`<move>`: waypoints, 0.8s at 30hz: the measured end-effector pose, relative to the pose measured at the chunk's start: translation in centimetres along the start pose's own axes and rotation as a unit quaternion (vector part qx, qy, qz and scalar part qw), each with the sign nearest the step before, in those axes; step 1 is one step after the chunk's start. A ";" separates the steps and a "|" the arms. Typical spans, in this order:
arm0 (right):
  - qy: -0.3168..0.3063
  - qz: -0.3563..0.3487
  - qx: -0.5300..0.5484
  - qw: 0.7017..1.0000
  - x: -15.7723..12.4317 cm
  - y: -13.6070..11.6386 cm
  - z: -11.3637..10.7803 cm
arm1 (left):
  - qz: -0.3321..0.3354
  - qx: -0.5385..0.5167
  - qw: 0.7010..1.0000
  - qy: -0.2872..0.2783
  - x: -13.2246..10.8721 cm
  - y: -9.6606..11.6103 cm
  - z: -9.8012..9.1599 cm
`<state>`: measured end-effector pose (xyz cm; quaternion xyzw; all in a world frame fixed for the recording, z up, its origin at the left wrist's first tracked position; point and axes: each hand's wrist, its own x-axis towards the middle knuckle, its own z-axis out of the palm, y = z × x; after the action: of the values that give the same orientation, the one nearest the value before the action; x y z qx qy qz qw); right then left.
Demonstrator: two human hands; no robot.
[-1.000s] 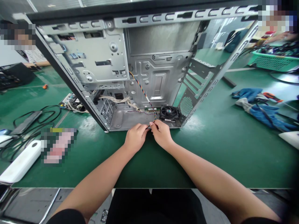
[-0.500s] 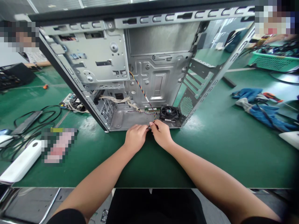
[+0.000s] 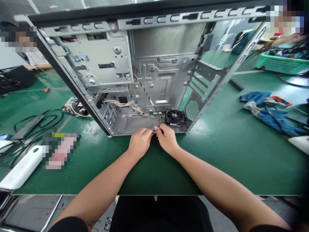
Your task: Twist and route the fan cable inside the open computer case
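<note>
An open computer case (image 3: 164, 71) stands upright on the green table. Out of its drive cage (image 3: 103, 58) hangs a twisted multicoloured cable (image 3: 146, 92), running down to my hands at the case's lower front edge. My left hand (image 3: 141, 141) and my right hand (image 3: 167, 138) meet there, both closed in a pinch on the cable's lower end. The fingers cover whatever is at its tip. Just behind my right hand a black cooling fan (image 3: 174, 116) lies on the case floor, beside a small green circuit board (image 3: 156, 113). White cables (image 3: 123, 103) lie further left inside.
Blue work gloves (image 3: 270, 112) and an orange-handled tool (image 3: 282, 101) lie at right, below a green basket (image 3: 285, 62) of cables. A white power strip (image 3: 23, 167), black cords and a blurred-out flat object (image 3: 61, 151) lie at left. Other people sit across the table.
</note>
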<state>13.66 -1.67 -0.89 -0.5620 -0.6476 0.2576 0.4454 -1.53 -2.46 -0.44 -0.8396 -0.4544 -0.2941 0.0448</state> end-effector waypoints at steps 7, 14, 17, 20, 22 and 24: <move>0.005 -0.001 0.000 1.000 0.0 -0.1 -0.1 | -0.011 -0.008 1.000 0.014 -0.1 0.0 0.1; 0.001 -0.005 -0.001 1.000 0.0 -0.1 0.0 | -0.020 0.030 0.999 0.004 -0.1 0.1 0.0; -0.004 0.001 -0.001 1.000 0.0 -0.1 0.0 | -0.028 0.034 0.999 0.000 -0.1 0.1 -0.1; -0.004 0.002 -0.002 1.000 0.0 -0.1 0.0 | -0.032 0.036 0.999 -0.002 -0.1 0.2 -0.1; -0.003 0.000 -0.003 1.000 0.0 -0.1 0.0 | -0.033 0.035 0.999 -0.003 -0.1 0.2 -0.1; -0.003 -0.001 -0.002 1.000 0.0 -0.1 0.0 | -0.036 0.029 0.999 -0.007 -0.1 0.2 -0.1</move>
<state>13.61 -1.69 -0.76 -0.5615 -0.6500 0.2579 0.4425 -1.42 -2.69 -0.41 -0.8230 -0.4931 -0.2766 0.0551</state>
